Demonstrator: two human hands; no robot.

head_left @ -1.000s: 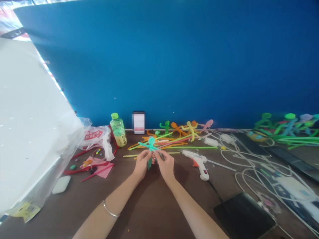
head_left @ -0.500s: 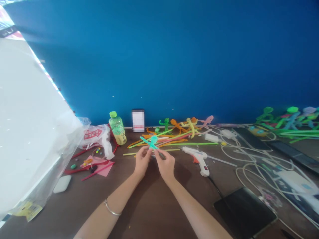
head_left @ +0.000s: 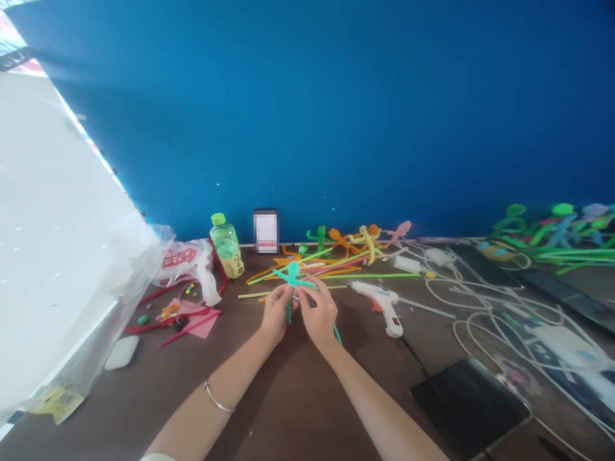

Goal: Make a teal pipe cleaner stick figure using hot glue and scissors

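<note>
A teal pipe-cleaner figure (head_left: pixel 293 276) stands upright above my hands, with its arms spread and a green strand hanging below. My left hand (head_left: pixel 277 314) is shut on its lower body. My right hand (head_left: pixel 319 312) pinches the figure near the middle, and a thin teal end (head_left: pixel 337 334) pokes out below that hand. Part of the figure's body is hidden by my fingers. Loose pipe cleaners (head_left: pixel 307 272) in orange, green and yellow lie just beyond my hands, and a white glue gun (head_left: pixel 383 308) lies to the right.
Pipe-cleaner figures (head_left: pixel 355 240) line the wall's foot, with more (head_left: pixel 552 230) at far right. A green-capped bottle (head_left: pixel 227 246), plastic bag (head_left: pixel 182 262), pink paper (head_left: pixel 195 318), white cables (head_left: pixel 504 314) and a black tablet (head_left: pixel 468 406) lie around. A white board (head_left: pixel 52 224) intrudes at left.
The figure has turned from a slanted, crossed pose back to upright, and my fingers have shifted along it. A teal end now shows below my right hand.
</note>
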